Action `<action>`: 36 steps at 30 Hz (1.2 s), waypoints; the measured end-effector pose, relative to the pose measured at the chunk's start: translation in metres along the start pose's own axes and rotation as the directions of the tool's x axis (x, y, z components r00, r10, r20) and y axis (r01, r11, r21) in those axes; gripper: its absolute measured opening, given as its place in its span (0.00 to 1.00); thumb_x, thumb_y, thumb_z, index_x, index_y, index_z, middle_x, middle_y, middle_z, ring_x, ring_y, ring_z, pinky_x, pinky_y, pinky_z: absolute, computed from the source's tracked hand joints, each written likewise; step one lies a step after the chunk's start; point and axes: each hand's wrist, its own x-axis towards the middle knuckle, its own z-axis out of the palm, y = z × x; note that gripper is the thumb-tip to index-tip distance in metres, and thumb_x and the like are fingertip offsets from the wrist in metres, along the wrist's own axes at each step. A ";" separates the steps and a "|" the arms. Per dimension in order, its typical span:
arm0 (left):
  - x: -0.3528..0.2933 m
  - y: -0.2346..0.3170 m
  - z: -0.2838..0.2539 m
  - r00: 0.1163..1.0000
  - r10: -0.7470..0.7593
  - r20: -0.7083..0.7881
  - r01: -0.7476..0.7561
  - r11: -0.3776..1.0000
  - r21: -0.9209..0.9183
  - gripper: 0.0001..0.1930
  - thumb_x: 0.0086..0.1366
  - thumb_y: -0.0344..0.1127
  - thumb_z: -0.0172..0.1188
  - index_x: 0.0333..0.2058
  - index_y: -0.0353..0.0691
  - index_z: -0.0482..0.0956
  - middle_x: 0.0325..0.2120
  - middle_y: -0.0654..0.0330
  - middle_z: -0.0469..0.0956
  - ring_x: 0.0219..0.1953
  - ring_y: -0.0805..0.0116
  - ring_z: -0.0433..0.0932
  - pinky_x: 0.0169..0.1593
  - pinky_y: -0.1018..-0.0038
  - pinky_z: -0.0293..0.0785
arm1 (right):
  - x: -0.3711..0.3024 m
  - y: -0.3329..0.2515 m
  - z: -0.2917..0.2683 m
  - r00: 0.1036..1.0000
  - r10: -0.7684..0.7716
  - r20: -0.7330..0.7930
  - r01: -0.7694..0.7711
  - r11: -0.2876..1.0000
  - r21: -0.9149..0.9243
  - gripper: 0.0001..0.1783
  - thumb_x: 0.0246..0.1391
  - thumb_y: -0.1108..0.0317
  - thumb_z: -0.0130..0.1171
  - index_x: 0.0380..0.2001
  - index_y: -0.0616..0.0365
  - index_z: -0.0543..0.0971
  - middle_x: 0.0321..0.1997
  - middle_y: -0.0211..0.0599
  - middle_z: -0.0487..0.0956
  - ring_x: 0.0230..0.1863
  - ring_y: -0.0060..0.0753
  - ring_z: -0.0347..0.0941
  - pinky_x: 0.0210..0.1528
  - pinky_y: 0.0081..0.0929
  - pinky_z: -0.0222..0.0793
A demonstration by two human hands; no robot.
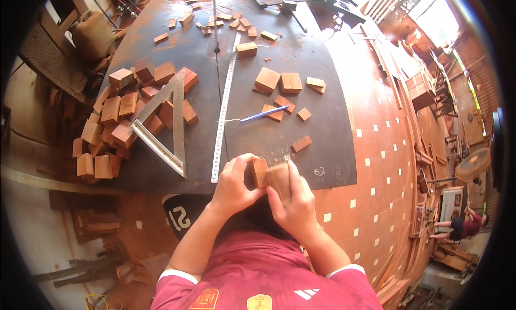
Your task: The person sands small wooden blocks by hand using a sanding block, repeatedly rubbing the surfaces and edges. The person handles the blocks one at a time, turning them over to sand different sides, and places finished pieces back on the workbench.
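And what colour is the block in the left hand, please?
The block is reddish-brown, seen best in the head view.

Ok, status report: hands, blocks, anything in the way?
Left hand gripping one wooden block. Right hand gripping a second block, close beside it. Nearby: ruler ending beside left hand, small block lying beyond right hand.

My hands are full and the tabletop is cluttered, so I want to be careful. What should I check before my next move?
1. Left hand gripping the left block: ok.
2. Right hand gripping the right block: ok.
3. Right block's surface free of flaws: cannot tell, blurred.
4. Blue pen clear of both hands: ok.
5. Set square clear of the block pile: not ok, it overlaps blocks.
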 end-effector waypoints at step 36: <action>-0.004 -0.004 0.010 0.991 0.096 -0.095 -0.091 0.994 0.061 0.37 0.51 0.36 0.82 0.58 0.35 0.74 0.49 0.45 0.81 0.52 0.42 0.83 0.55 0.56 0.81 | 0.040 0.011 0.009 0.999 -0.035 0.002 0.035 0.996 0.080 0.40 0.58 0.68 0.73 0.69 0.74 0.69 0.47 0.66 0.82 0.46 0.64 0.84 0.49 0.44 0.81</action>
